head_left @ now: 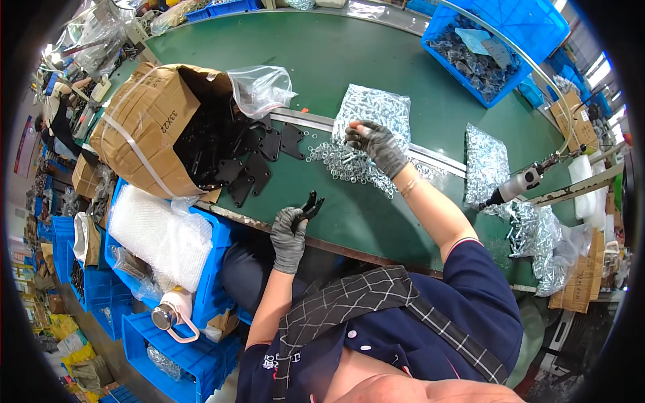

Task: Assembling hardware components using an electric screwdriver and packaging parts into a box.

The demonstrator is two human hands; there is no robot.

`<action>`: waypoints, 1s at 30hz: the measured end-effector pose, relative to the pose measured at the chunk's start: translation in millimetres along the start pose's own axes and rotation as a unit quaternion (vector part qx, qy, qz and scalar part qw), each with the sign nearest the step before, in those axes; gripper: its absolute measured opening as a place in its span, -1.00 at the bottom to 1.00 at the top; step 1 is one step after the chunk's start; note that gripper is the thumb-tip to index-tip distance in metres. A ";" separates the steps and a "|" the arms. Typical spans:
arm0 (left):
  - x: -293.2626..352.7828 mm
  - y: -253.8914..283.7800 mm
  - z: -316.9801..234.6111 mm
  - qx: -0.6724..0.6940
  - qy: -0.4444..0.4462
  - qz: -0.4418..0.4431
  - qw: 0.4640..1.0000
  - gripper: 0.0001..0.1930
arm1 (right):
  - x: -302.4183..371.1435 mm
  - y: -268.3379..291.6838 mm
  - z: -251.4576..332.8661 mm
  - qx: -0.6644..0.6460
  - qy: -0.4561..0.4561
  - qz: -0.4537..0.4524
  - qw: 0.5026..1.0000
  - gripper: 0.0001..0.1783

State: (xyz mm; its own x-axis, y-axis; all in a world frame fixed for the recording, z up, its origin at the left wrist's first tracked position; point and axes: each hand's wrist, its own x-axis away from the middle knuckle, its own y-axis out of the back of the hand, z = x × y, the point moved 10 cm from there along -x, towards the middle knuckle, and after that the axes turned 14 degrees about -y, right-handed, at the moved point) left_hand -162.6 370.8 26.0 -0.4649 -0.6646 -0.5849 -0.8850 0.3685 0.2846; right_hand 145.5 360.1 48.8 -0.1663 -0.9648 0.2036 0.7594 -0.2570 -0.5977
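Observation:
My left hand [289,240], in a grey glove, grips a small black metal part [311,204] at the table's near edge. My right hand [377,145], also gloved, is held with its fingers drawn together over a loose pile of shiny metal rings [359,169]; whatever may be between the fingertips is too small to make out. Just behind it lies a clear bag of silvery fasteners [375,104]. Several flat black plates with holes [254,176] spill from a tipped cardboard box [138,127] at the left.
A metal strip [306,120] crosses the green table [269,43]. On the right are a second fastener bag [486,163], a power screwdriver [514,187] and an opened bag of bolts [531,232]. A blue bin [494,97] stands far right; bubble wrap [161,232] covers a crate at left.

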 end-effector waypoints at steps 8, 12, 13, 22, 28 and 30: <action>5.0 -1.0 -14.7 -0.096 -0.058 0.000 0.994 -0.54 | 35.5 -71.3 -33.1 0.392 0.165 -0.020 0.905 -0.79; 2.5 -0.5 -34.6 -0.140 -0.104 -0.002 0.985 -0.59 | 31.2 -72.5 -90.4 0.367 -0.116 0.019 0.923 -0.78; 1.1 0.2 -34.3 -0.136 -0.090 0.006 0.987 -0.62 | 22.0 -53.8 -86.2 0.335 -0.109 -0.030 0.935 -0.75; -8.8 -16.5 -31.9 -0.166 -0.088 0.066 0.980 -0.74 | -98.0 -110.4 -80.3 0.886 -0.016 -0.097 0.454 -0.48; -7.1 -12.7 -19.9 -0.152 -0.045 0.078 0.984 -0.75 | -114.0 -104.5 -79.3 0.847 -0.071 -0.050 0.524 -0.67; -15.9 -17.4 -28.6 -0.160 -0.071 0.045 0.984 -0.74 | -127.3 -55.6 -75.6 0.710 -0.118 -0.010 0.694 -0.78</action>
State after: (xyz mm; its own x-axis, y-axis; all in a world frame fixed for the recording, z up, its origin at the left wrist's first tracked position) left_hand -140.6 356.4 52.1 -0.5529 -0.5334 -0.6402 -0.8145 0.1836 0.5504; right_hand 76.9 493.0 -2.5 -0.2063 -0.8825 0.4227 0.6403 0.2049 0.7403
